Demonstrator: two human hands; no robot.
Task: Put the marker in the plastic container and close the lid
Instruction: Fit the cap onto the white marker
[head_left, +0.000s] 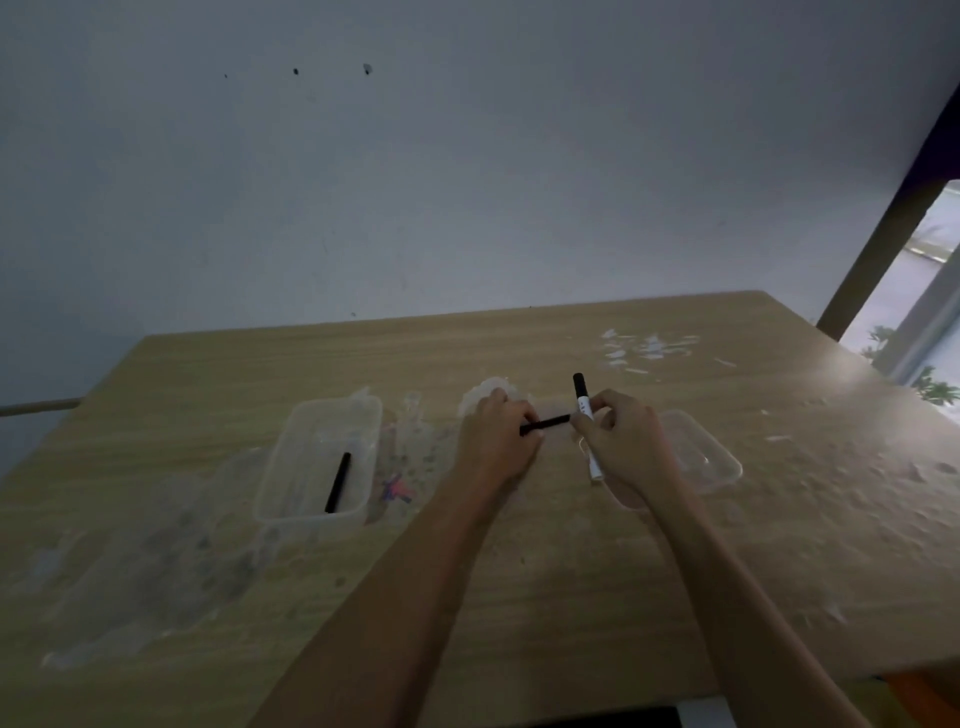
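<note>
My right hand (621, 441) grips a white marker with a black cap (583, 402), held upright and tilted over the table's middle. A thin black pen (545, 423) lies horizontal in my left hand (493, 441), its tip touching the marker. At the left stands a clear plastic container (291, 467), open, with another black pen (338, 482) lying inside. The clear lid (711, 457) rests flat on the table behind my right hand, partly hidden by it.
The wooden table (467, 597) carries pale stains and a pink-blue ink smear (396, 488) beside the container. A grey wall stands behind the far edge. A dark door frame (893, 223) and bright opening are at the right.
</note>
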